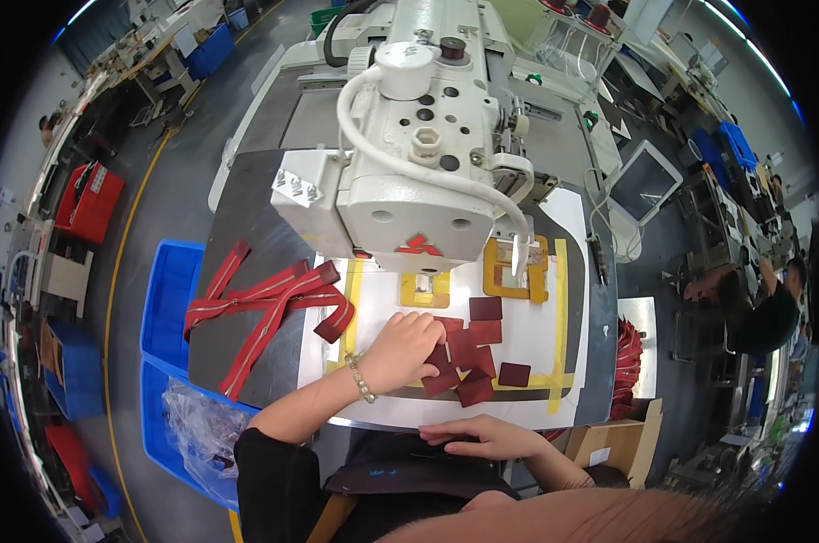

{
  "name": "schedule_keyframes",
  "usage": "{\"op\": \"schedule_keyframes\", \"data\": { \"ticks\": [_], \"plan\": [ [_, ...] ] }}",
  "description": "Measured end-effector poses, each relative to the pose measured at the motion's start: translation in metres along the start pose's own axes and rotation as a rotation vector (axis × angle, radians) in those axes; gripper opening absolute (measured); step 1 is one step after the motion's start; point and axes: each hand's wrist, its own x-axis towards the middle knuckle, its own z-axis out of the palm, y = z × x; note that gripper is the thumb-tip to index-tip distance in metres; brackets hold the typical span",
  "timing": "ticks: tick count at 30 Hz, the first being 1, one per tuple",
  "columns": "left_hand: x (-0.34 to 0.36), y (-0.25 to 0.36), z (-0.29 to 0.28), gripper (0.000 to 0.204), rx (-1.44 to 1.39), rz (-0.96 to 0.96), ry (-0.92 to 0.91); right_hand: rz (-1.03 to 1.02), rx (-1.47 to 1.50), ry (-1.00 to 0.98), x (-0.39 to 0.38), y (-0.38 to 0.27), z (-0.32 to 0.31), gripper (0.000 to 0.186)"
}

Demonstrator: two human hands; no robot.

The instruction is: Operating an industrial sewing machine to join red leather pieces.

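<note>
My left hand [411, 348], with a beaded bracelet at its wrist, is over the left side of a loose pile of small dark red rectangular patches [462, 348]. Its fingers are curled down, and thumb and fingertips close on the edge of a patch [440, 380]; the fingertips are partly hidden. Near the table's front edge, above my lap, my right hand [483, 438] lies with fingers stretched out and holds nothing. Several patches overlap on the white sheet; one patch [514, 375] lies apart at the right. Left of the sheet, red zippers [273, 303] cross one another.
A large white sewing machine [418, 181] overhangs the table. Under and beside its head sit two yellow frames [425, 290], [516, 270]. Blue bins [169, 308] stand at the left. A cardboard box [640, 441] and red zippers [628, 357] are at the right. Another person [771, 312] sits far right.
</note>
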Motion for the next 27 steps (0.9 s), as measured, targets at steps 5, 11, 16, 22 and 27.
{"op": "schedule_keyframes", "data": {
  "ticks": [5,11,16,22,27],
  "plan": [
    [0.002,0.001,-0.003,0.047,-0.008,-0.027,0.018,-0.096,-0.129,0.080,-0.007,-0.003,-0.014,0.040],
    [0.007,-0.004,-0.006,0.050,-0.121,-0.039,-0.049,-0.337,-0.793,0.416,-0.002,0.010,-0.013,0.035],
    [0.024,0.003,0.006,0.045,-0.057,-0.054,0.172,-0.444,-0.742,0.365,0.001,0.022,-0.028,0.033],
    [0.035,0.004,0.009,0.037,-0.052,0.006,0.182,-0.565,-0.700,0.370,0.009,0.021,-0.047,0.027],
    [0.028,0.002,-0.021,0.026,-0.539,-0.058,0.105,-0.536,-0.607,0.705,0.009,0.003,-0.053,0.017]
  ]
}}
